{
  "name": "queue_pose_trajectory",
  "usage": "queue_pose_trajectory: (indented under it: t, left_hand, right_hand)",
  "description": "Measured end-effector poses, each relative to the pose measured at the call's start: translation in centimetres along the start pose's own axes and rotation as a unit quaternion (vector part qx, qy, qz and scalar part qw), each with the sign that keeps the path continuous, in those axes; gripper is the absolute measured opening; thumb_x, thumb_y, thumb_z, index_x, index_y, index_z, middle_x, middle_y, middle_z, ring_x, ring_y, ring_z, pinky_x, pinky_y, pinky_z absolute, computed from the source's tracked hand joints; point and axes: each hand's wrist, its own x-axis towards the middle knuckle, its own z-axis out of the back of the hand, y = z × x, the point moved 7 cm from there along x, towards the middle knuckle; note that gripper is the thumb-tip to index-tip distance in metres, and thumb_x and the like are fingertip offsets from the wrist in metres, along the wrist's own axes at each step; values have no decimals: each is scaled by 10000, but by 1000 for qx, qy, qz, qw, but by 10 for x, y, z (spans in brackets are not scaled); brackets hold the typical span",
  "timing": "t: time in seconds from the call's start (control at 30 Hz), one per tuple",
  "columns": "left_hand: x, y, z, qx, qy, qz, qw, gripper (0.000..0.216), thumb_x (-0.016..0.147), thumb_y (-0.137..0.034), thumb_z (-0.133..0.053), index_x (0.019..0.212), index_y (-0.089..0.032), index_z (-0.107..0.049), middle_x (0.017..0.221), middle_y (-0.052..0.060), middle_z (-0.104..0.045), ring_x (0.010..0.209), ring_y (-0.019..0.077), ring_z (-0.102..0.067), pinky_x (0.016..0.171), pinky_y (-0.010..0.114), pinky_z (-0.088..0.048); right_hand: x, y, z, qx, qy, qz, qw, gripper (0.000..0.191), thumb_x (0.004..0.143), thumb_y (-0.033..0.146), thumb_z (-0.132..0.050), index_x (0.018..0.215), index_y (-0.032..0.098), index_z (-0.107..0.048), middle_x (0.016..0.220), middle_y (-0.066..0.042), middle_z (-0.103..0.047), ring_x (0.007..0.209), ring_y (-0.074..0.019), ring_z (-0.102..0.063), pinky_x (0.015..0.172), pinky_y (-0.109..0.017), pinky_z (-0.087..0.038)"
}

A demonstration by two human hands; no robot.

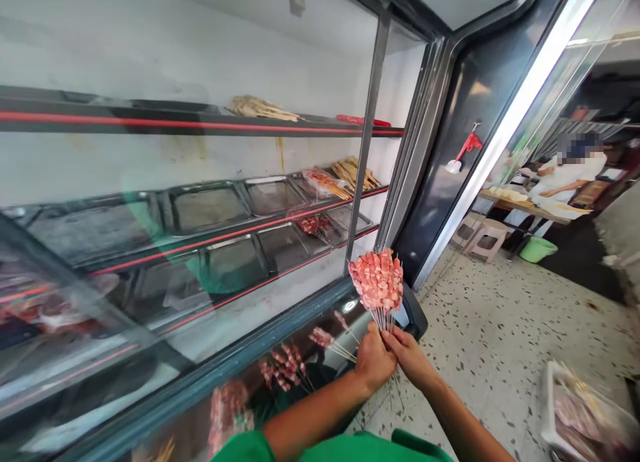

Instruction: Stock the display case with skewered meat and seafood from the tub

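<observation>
A bunch of raw meat skewers [377,281] stands upright in front of me, the pink meat fanned out at the top and the thin sticks gathered below. My left hand [374,359] is wrapped around the sticks from the left. From the right, my right hand [409,353] closes on the same sticks, touching the left hand. Both hands are beside the right end of a glass display case [250,249].
The display case holds several empty metal trays [207,205] and a few piles of skewers [345,175] on its shelves. A white tray of skewers [580,409] sits on the speckled floor at lower right. A person in white works at a table [525,205] in the background, near stools and a green basin.
</observation>
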Motion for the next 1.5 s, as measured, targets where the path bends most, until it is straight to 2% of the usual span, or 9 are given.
queue_pose_trajectory:
  t: [0.2,0.3,0.47,0.63,0.8,0.93,1.1,1.27,1.5]
  left_hand:
    - [64,-19,-25,-14,15,-47,999,201,725,-250,-656,817,-214,-481,697,-8,-539,650,174,-522,614,287,-349]
    - [89,-27,-43,-123,40,-86,988,237,735,-341,-693,818,-194,-528,693,-15,-548,634,140,-505,620,268,-367]
    - [117,-37,-105,-404,206,22,891,359,763,-468,-688,824,-216,-439,456,-116,-385,368,55,-264,429,213,-234]
    - [137,-53,-137,-432,281,59,855,309,719,-373,-714,750,-194,-464,435,-91,-396,353,57,-303,417,223,-251]
    - [149,-53,-143,-407,279,79,866,326,723,-391,-690,605,-170,-482,456,-23,-458,385,87,-393,438,260,-290]
    - [159,-48,-148,-422,275,119,856,310,652,-348,-741,703,-192,-478,510,-38,-501,428,105,-432,488,265,-342]
    - [176,-34,-152,-440,254,140,850,304,587,-276,-724,611,-188,-434,481,-65,-421,423,78,-392,520,257,-322]
    - [206,-13,-147,-440,232,141,856,246,583,-260,-721,604,-167,-495,498,-33,-481,456,96,-453,529,260,-337]
    - [279,16,-129,-444,170,138,869,173,589,-223,-670,656,-152,-527,517,-29,-493,456,81,-438,516,239,-337]
  right_hand:
    - [44,18,50,47,-13,23,999,495,771,619,-664,997,183,-728,981,-82,-711,974,-254,-623,970,-421,-452]
    - [67,16,66,162,57,-12,985,526,724,636,-694,989,183,-722,991,-103,-719,951,-258,-644,896,-403,-497]
    - [101,6,94,244,179,-114,946,591,650,666,-724,969,169,-719,950,-115,-733,810,-234,-676,755,-378,-533]
    - [122,15,128,274,184,-114,937,438,637,519,-800,936,209,-722,952,-90,-741,919,-256,-678,869,-400,-514]
    - [132,23,147,258,183,-98,944,333,670,440,-794,866,192,-688,884,-67,-724,868,-236,-670,866,-375,-511]
    - [145,24,150,211,159,-72,962,280,702,412,-753,807,181,-634,768,-34,-675,742,-197,-635,703,-318,-517]
    - [169,15,152,108,109,-70,986,244,665,375,-724,745,175,-610,635,21,-593,566,-129,-528,515,-243,-418]
    - [202,9,150,96,149,-74,981,224,645,347,-717,736,167,-619,687,7,-633,668,-154,-591,613,-264,-469]
    - [283,-6,147,52,180,-68,980,270,666,405,-700,776,170,-627,723,0,-651,718,-170,-603,664,-289,-479]
